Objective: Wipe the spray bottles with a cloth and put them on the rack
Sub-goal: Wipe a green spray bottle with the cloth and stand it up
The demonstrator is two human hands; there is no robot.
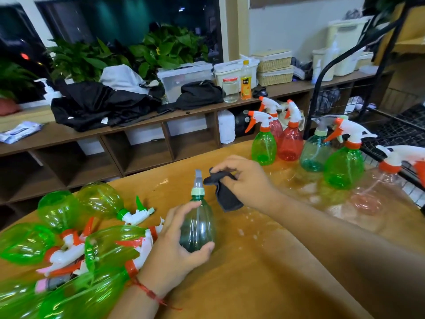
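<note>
My left hand (pixel 172 247) grips a dark teal spray bottle (pixel 199 223) upright on the wooden table (pixel 264 272); its grey nozzle points away from me. Just right of the nozzle, my right hand (pixel 243 180) pinches a dark cloth (pixel 224 192) that hangs down beside the bottle's neck. Several green bottles with orange or green triggers (pixel 69 240) lie in a heap at the left. Upright bottles stand at the far right: green (pixel 264 143), red (pixel 290 139), teal (pixel 315 148), green (pixel 344 166), and a clear one (pixel 377 187). The black wire rack (pixel 404 127) stands behind them.
A low wooden shelf unit (pixel 138 139) runs along the back wall with black clothing, plastic boxes, a jar and a juice bottle on top. Potted plants fill the window sill. Water drops lie on the table near the upright bottles.
</note>
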